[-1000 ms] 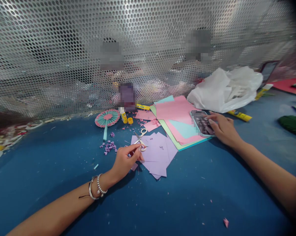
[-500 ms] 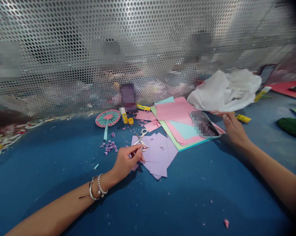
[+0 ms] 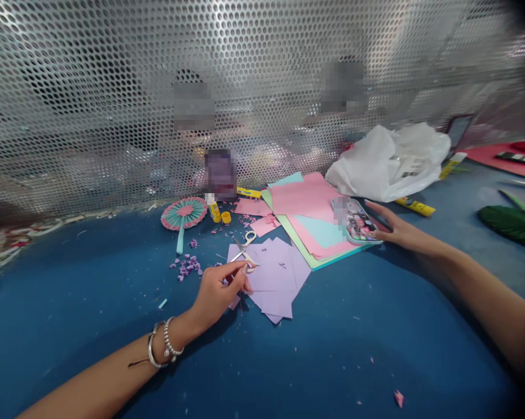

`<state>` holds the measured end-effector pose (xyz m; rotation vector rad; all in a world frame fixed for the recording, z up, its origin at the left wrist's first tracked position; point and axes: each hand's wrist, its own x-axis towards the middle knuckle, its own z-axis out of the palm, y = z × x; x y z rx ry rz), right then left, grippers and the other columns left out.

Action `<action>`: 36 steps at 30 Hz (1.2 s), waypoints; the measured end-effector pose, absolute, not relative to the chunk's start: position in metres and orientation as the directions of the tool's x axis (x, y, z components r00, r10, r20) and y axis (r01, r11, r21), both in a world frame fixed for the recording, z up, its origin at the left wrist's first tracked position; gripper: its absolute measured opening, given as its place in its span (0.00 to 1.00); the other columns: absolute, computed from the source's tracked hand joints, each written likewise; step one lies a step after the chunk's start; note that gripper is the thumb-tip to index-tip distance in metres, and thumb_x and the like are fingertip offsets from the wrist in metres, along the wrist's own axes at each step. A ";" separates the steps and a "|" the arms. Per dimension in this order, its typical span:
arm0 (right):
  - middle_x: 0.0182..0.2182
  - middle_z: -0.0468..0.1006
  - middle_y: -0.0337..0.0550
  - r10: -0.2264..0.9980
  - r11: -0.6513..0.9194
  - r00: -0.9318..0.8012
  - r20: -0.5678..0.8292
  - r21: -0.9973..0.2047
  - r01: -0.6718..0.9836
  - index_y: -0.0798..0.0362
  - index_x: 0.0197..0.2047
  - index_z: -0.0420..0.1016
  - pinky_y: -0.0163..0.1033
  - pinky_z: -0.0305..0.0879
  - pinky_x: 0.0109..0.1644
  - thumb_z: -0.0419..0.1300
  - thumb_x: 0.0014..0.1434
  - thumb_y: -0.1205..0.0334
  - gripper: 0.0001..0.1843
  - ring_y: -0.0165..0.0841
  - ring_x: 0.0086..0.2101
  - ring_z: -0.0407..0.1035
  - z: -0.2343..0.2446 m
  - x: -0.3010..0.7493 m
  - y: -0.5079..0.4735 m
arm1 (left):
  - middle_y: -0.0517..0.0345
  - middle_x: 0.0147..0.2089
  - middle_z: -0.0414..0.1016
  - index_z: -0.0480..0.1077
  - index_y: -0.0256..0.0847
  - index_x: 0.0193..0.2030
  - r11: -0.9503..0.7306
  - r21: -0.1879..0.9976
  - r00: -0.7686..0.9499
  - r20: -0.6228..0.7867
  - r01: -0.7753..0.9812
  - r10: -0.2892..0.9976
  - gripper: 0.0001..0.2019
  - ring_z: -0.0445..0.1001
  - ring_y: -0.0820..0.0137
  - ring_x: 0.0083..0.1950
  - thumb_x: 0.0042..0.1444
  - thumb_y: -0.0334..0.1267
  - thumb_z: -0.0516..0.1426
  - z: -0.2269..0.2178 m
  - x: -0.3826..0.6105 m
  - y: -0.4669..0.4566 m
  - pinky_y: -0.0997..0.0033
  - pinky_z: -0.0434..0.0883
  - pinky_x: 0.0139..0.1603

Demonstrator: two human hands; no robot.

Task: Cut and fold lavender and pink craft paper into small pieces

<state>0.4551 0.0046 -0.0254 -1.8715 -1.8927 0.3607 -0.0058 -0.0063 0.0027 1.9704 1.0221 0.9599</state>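
- we see a pink-and-blue paper rosette (image 3: 184, 213), seemingly finished, lying towards the back of the bench (image 3: 332, 349).
- we count the heap of small purple pieces (image 3: 188, 266) as shaped already; the purple sheets (image 3: 271, 276) lie flat beside them, so we judge the paper work only partly done.
- our left hand (image 3: 219, 291) is narrow, fingertips drawn together near the scissors (image 3: 244, 247), seemingly pinching a purple paper bit (image 3: 248, 266), though it is too small to be sure.
- our right hand (image 3: 397, 230) is spread wide at the near right edge of the lit phone (image 3: 362, 221), which rests on the coloured paper stack (image 3: 304, 195); we cannot tell whether the thumb touches it.
- pixelated patches hide part of the phone, and we can barely make out what lies behind the perforated screen (image 3: 114, 105).
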 end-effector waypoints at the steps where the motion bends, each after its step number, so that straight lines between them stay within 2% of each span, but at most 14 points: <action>1: 0.65 0.46 0.46 0.992 0.047 0.013 0.124 -0.472 0.880 0.44 0.66 0.40 0.49 0.50 0.61 0.57 0.49 0.41 0.46 0.47 0.60 0.48 -0.027 0.456 0.006 | 0.60 0.21 0.74 0.75 0.35 0.40 -0.435 0.833 0.411 0.284 0.342 0.866 0.13 0.72 0.75 0.22 0.58 0.36 0.50 0.003 -0.006 -0.006 0.76 0.70 0.29; 4: 0.65 0.44 0.45 0.995 0.050 -0.002 0.104 -0.463 0.885 0.43 0.66 0.37 0.50 0.49 0.62 0.58 0.48 0.41 0.49 0.47 0.61 0.47 -0.029 0.458 0.007 | 0.60 0.21 0.74 0.75 0.35 0.41 -0.431 0.837 0.419 0.278 0.336 0.865 0.13 0.72 0.75 0.23 0.58 0.36 0.50 0.002 -0.006 -0.007 0.76 0.70 0.29; 10: 0.66 0.41 0.37 0.998 0.039 -0.003 0.070 -0.514 0.857 0.37 0.66 0.37 0.49 0.50 0.62 0.52 0.53 0.44 0.41 0.46 0.62 0.44 -0.032 0.468 0.005 | 0.60 0.22 0.75 0.74 0.35 0.42 -0.439 0.843 0.432 0.286 0.312 0.855 0.13 0.72 0.76 0.23 0.58 0.35 0.50 -0.001 -0.008 -0.005 0.77 0.70 0.29; 13: 0.66 0.40 0.35 0.997 0.050 -0.015 0.071 -0.526 0.849 0.37 0.66 0.37 0.51 0.48 0.62 0.52 0.53 0.44 0.41 0.46 0.62 0.41 -0.034 0.471 0.005 | 0.60 0.22 0.75 0.74 0.35 0.42 -0.445 0.839 0.434 0.290 0.314 0.853 0.13 0.72 0.76 0.23 0.58 0.35 0.50 -0.001 -0.008 -0.005 0.78 0.70 0.29; 17: 0.66 0.39 0.32 0.999 0.024 0.009 0.051 -0.604 0.797 0.34 0.65 0.38 0.53 0.43 0.63 0.47 0.58 0.45 0.35 0.43 0.63 0.39 -0.033 0.468 0.004 | 0.60 0.22 0.75 0.74 0.36 0.41 -0.451 0.833 0.439 0.291 0.321 0.850 0.12 0.72 0.76 0.23 0.58 0.35 0.50 -0.001 -0.008 -0.006 0.77 0.71 0.30; 20: 0.66 0.39 0.30 0.999 0.015 0.018 0.048 -0.610 0.792 0.33 0.65 0.38 0.52 0.42 0.64 0.47 0.58 0.45 0.34 0.43 0.63 0.39 -0.030 0.464 0.003 | 0.60 0.22 0.75 0.74 0.36 0.42 -0.456 0.831 0.444 0.295 0.318 0.846 0.12 0.72 0.77 0.23 0.59 0.35 0.50 -0.001 -0.008 -0.006 0.78 0.70 0.29; 24: 0.65 0.39 0.25 0.995 0.079 -0.035 0.090 -0.562 0.823 0.30 0.63 0.45 0.51 0.44 0.64 0.44 0.60 0.46 0.28 0.41 0.63 0.38 -0.023 0.458 -0.002 | 0.61 0.22 0.75 0.74 0.36 0.42 -0.455 0.836 0.451 0.294 0.306 0.843 0.12 0.72 0.78 0.23 0.59 0.36 0.50 -0.002 -0.009 -0.005 0.79 0.70 0.30; 27: 0.65 0.37 0.19 0.987 0.160 -0.127 0.102 -0.467 0.870 0.29 0.60 0.54 0.51 0.38 0.65 0.40 0.62 0.47 0.23 0.40 0.64 0.34 -0.013 0.449 -0.006 | 0.61 0.22 0.74 0.74 0.36 0.41 -0.456 0.838 0.449 0.298 0.299 0.842 0.12 0.72 0.77 0.23 0.59 0.36 0.50 -0.001 -0.009 -0.006 0.79 0.71 0.29; 29: 0.65 0.35 0.17 0.978 0.208 -0.188 0.090 -0.393 0.896 0.28 0.59 0.55 0.52 0.33 0.65 0.40 0.62 0.46 0.22 0.41 0.64 0.31 -0.007 0.441 -0.007 | 0.61 0.22 0.74 0.74 0.35 0.41 -0.455 0.839 0.447 0.297 0.300 0.844 0.12 0.72 0.77 0.23 0.59 0.35 0.50 -0.001 -0.009 -0.006 0.79 0.71 0.29; 31: 0.65 0.32 0.17 0.976 0.217 -0.200 0.084 -0.338 0.916 0.27 0.61 0.50 0.53 0.32 0.65 0.41 0.61 0.44 0.24 0.41 0.64 0.29 -0.006 0.433 -0.006 | 0.61 0.22 0.74 0.74 0.35 0.41 -0.451 0.839 0.445 0.294 0.304 0.846 0.12 0.72 0.77 0.23 0.59 0.35 0.50 -0.001 -0.008 -0.006 0.79 0.71 0.29; 34: 0.66 0.29 0.23 0.992 0.112 -0.092 0.085 -0.288 0.951 0.28 0.64 0.33 0.56 0.33 0.64 0.43 0.58 0.40 0.33 0.42 0.64 0.28 -0.014 0.424 -0.002 | 0.61 0.22 0.75 0.74 0.35 0.42 -0.455 0.837 0.446 0.297 0.303 0.844 0.12 0.73 0.77 0.23 0.59 0.34 0.50 -0.001 -0.008 -0.006 0.79 0.70 0.29; 36: 0.66 0.28 0.26 0.997 0.040 -0.021 0.078 -0.242 0.969 0.29 0.64 0.29 0.58 0.34 0.63 0.44 0.57 0.38 0.37 0.44 0.63 0.29 -0.020 0.421 0.001 | 0.61 0.22 0.75 0.74 0.36 0.42 -0.461 0.832 0.445 0.302 0.309 0.843 0.12 0.73 0.77 0.23 0.59 0.34 0.50 -0.001 -0.008 -0.006 0.79 0.70 0.28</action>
